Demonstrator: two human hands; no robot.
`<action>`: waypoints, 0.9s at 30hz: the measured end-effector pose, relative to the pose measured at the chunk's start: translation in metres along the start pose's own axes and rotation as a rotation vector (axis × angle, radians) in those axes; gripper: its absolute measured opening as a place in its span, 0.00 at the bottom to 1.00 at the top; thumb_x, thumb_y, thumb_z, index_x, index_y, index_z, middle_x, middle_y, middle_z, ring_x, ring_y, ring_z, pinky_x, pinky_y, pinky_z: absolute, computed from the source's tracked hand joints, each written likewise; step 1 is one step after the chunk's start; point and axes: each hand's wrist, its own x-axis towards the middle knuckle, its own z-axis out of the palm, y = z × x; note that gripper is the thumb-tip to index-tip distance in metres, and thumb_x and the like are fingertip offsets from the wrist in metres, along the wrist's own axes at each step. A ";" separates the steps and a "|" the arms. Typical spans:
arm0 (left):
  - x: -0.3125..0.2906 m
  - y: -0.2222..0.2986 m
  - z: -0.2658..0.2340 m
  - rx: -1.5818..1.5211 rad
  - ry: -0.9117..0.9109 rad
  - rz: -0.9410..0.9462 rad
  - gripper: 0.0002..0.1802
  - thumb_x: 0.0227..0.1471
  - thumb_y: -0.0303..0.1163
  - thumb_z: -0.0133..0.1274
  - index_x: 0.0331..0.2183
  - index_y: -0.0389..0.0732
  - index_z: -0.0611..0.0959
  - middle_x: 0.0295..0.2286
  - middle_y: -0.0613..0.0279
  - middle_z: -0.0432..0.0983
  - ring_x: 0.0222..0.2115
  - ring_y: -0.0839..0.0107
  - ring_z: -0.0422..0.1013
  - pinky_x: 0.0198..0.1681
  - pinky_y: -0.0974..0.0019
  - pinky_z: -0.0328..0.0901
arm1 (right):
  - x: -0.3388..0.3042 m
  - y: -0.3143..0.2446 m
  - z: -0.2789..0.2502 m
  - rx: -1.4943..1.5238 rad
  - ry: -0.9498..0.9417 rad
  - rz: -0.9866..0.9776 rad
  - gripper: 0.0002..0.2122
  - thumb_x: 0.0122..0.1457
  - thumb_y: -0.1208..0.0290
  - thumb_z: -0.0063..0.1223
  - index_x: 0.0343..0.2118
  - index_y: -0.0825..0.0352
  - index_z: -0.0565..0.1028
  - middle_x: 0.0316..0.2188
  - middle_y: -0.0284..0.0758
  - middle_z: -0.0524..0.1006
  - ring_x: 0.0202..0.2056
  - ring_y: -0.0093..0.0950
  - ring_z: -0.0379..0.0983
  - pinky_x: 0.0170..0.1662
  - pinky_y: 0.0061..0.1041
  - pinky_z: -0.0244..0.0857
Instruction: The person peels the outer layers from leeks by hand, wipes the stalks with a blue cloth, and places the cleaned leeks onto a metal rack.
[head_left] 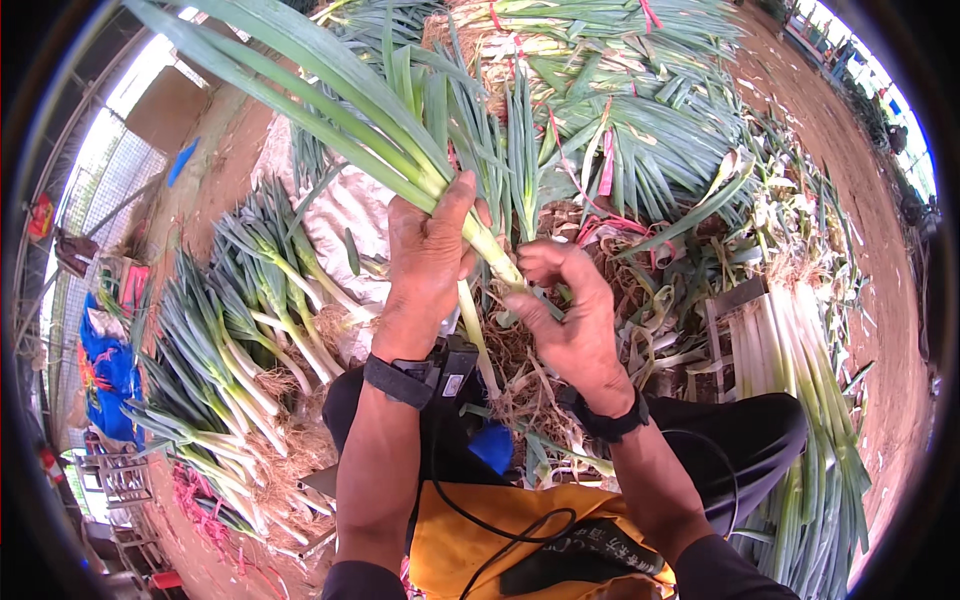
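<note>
My left hand (425,255) is closed round a leek (490,250) where its pale stem meets the leaves. The long green leaves fan out to the upper left. My right hand (580,315) pinches the lower stem between thumb and fingers, close to my left hand. Another pale stalk (478,335) slants down below my left hand; I cannot tell whether that hand holds it too. Under my hands lies a tangle of roots and peelings (520,395). Both wrists wear black bands, and a small black box (455,375) sits beside the left one.
Leeks with roots (235,370) lie heaped on the left, next to a pale sheet (345,215). Stripped leeks (790,350) rest in a metal frame (715,345) on the right. Leek bundles (620,120) with red ties are piled ahead. Leaf scraps (650,300) lie between.
</note>
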 end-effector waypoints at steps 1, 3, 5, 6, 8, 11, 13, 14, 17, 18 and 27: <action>0.000 -0.001 0.000 0.012 0.011 -0.046 0.15 0.55 0.35 0.57 0.39 0.42 0.70 0.25 0.61 0.74 0.14 0.83 0.61 0.13 0.78 0.51 | 0.001 -0.001 0.002 -0.002 0.004 0.000 0.19 0.47 0.82 0.62 0.44 0.67 0.73 0.34 0.38 0.75 0.33 0.29 0.72 0.39 0.27 0.66; 0.002 -0.002 -0.002 0.025 0.018 -0.092 0.15 0.55 0.36 0.57 0.39 0.42 0.69 0.25 0.60 0.74 0.14 0.83 0.61 0.12 0.78 0.50 | 0.002 -0.003 0.007 -0.074 -0.024 -0.098 0.20 0.46 0.83 0.62 0.44 0.66 0.73 0.34 0.39 0.75 0.33 0.33 0.72 0.39 0.29 0.67; 0.002 -0.004 -0.005 0.005 -0.032 -0.072 0.15 0.55 0.36 0.57 0.39 0.42 0.69 0.25 0.60 0.74 0.14 0.83 0.60 0.12 0.79 0.49 | 0.001 -0.002 0.008 -0.033 -0.035 -0.063 0.19 0.46 0.83 0.62 0.43 0.66 0.73 0.34 0.39 0.75 0.33 0.36 0.72 0.38 0.30 0.68; 0.002 -0.004 -0.005 0.005 -0.030 -0.070 0.15 0.55 0.36 0.57 0.39 0.42 0.69 0.25 0.60 0.74 0.14 0.83 0.60 0.12 0.79 0.49 | 0.001 0.000 0.008 -0.035 -0.032 -0.067 0.17 0.46 0.83 0.62 0.41 0.66 0.74 0.33 0.39 0.75 0.33 0.36 0.73 0.37 0.29 0.68; 0.001 -0.003 -0.004 -0.013 -0.011 -0.085 0.15 0.55 0.37 0.57 0.38 0.42 0.70 0.25 0.59 0.74 0.13 0.83 0.60 0.12 0.78 0.49 | 0.000 0.004 0.007 -0.034 -0.031 -0.067 0.16 0.46 0.83 0.62 0.39 0.67 0.74 0.33 0.39 0.75 0.33 0.36 0.73 0.37 0.29 0.68; 0.001 -0.002 -0.005 0.014 -0.029 -0.104 0.15 0.55 0.37 0.57 0.38 0.41 0.70 0.24 0.60 0.74 0.13 0.83 0.60 0.12 0.78 0.49 | 0.000 0.009 0.005 -0.040 -0.067 -0.089 0.13 0.46 0.84 0.61 0.36 0.67 0.74 0.32 0.38 0.75 0.32 0.36 0.74 0.36 0.28 0.68; 0.002 -0.003 -0.002 0.036 -0.032 -0.077 0.12 0.56 0.36 0.55 0.33 0.39 0.73 0.21 0.62 0.72 0.11 0.83 0.59 0.10 0.77 0.48 | -0.004 0.013 0.007 -0.019 -0.104 -0.145 0.12 0.46 0.84 0.61 0.34 0.68 0.73 0.31 0.38 0.75 0.32 0.36 0.74 0.36 0.28 0.68; 0.002 -0.004 -0.001 0.058 -0.032 -0.052 0.12 0.57 0.36 0.54 0.29 0.37 0.75 0.17 0.63 0.71 0.09 0.82 0.59 0.08 0.77 0.48 | -0.005 0.014 0.007 0.007 -0.084 -0.148 0.13 0.46 0.85 0.61 0.35 0.68 0.73 0.32 0.38 0.75 0.32 0.35 0.74 0.37 0.27 0.68; 0.002 -0.005 0.000 0.025 0.004 -0.024 0.12 0.57 0.36 0.54 0.28 0.37 0.75 0.17 0.63 0.71 0.09 0.82 0.60 0.08 0.77 0.48 | -0.015 -0.001 0.010 0.136 0.038 0.087 0.14 0.46 0.84 0.61 0.37 0.67 0.74 0.34 0.38 0.75 0.32 0.34 0.74 0.37 0.27 0.69; 0.003 -0.005 -0.001 0.025 0.008 -0.025 0.12 0.57 0.36 0.54 0.28 0.37 0.75 0.17 0.63 0.71 0.09 0.82 0.60 0.08 0.77 0.48 | -0.012 -0.005 0.008 0.070 0.034 0.051 0.15 0.46 0.84 0.62 0.38 0.67 0.74 0.35 0.39 0.75 0.32 0.33 0.74 0.37 0.26 0.69; 0.000 -0.004 0.000 -0.020 0.017 -0.073 0.12 0.54 0.34 0.57 0.35 0.40 0.73 0.21 0.63 0.72 0.11 0.83 0.56 0.10 0.77 0.48 | -0.007 0.008 0.006 -0.072 0.012 -0.057 0.12 0.45 0.84 0.62 0.33 0.69 0.75 0.28 0.37 0.76 0.28 0.32 0.74 0.33 0.26 0.69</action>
